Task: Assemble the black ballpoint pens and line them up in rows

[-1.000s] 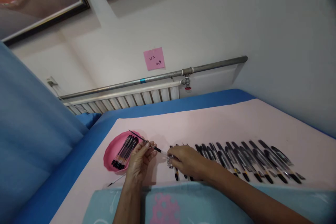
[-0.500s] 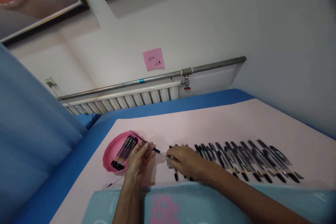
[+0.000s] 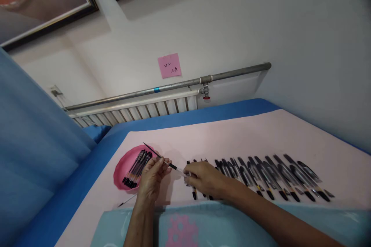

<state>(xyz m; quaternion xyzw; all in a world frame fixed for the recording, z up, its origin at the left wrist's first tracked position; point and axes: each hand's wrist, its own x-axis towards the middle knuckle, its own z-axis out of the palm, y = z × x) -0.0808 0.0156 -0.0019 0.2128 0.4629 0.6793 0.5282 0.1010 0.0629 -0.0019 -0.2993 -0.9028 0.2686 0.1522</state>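
Observation:
Between my hands is a slanting gel pen [image 3: 173, 166] with a black grip and a pale barrel. A thin dark refill [image 3: 151, 149] sticks out at its upper left end. My left hand [image 3: 154, 171] pinches the refill side between thumb and fingertips. My right hand [image 3: 205, 177] is closed around the barrel end, and its fingers hide that end. Beside my left hand stands a pink bowl [image 3: 119, 173] with several black-capped pens [image 3: 137, 169] in it. Some dark pen parts [image 3: 194, 193] lie partly hidden under my right hand.
Rows of pen parts [image 3: 269, 173], clear barrels and black caps among them, lie to the right on a pink sheet [image 3: 232, 131]. A white, dark-tipped stick [image 3: 127, 200] lies by my left wrist. Behind are a radiator [image 3: 145, 110] and a pipe [image 3: 130, 93]; a blue curtain [image 3: 31, 135] hangs left.
Hardly anything differs. The refill's dark far end has risen very slightly, while both hands stay in nearly the same place on the pen.

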